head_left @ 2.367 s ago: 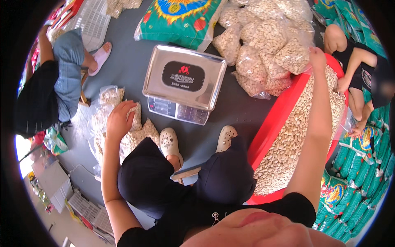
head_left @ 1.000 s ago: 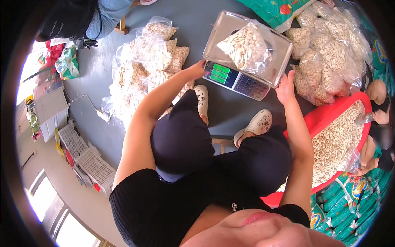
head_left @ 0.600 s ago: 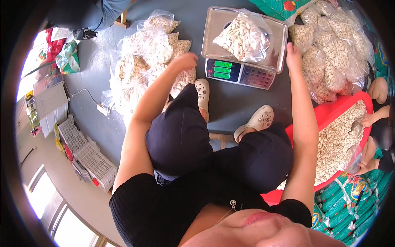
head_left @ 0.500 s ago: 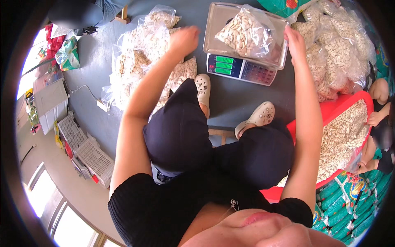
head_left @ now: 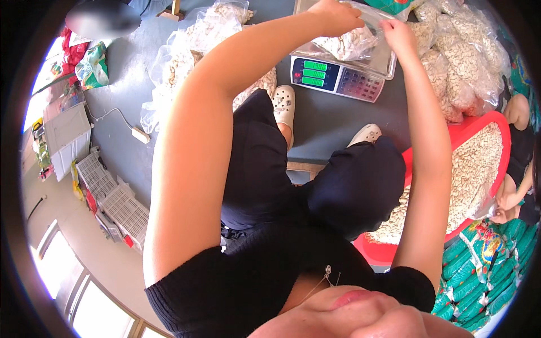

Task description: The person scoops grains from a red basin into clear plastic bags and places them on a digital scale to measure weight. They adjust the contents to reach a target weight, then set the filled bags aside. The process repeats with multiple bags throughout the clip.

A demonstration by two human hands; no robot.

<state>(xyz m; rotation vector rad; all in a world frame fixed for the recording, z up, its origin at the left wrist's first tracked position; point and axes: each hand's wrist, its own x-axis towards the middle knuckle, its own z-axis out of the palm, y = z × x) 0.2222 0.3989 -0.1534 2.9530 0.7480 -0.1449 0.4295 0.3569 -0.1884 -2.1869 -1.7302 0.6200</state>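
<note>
A steel-topped electronic scale [head_left: 313, 76] with green displays stands beyond my feet, a clear bag of pale seeds [head_left: 345, 46] on its platform. My left hand [head_left: 338, 19] arches over the bag from the left, fingers curled onto its plastic and partly hiding it. On the right, my right hand [head_left: 394, 34] pinches the clear plastic at the bag's upper part. Beside my right arm sits a red tub [head_left: 499, 127] filled with loose pale seeds.
Bagged seeds lie piled left [head_left: 200, 28] and right [head_left: 462, 62]. Stacked green sacks [head_left: 479, 270] line the lower right, where a co-worker's hands [head_left: 504, 205] are at the tub. A power strip [head_left: 140, 134] and plastic crates [head_left: 118, 208] are at left.
The platform was bare at first and then held the bag. Both my hands have since moved up from the scale's sides onto that bag.
</note>
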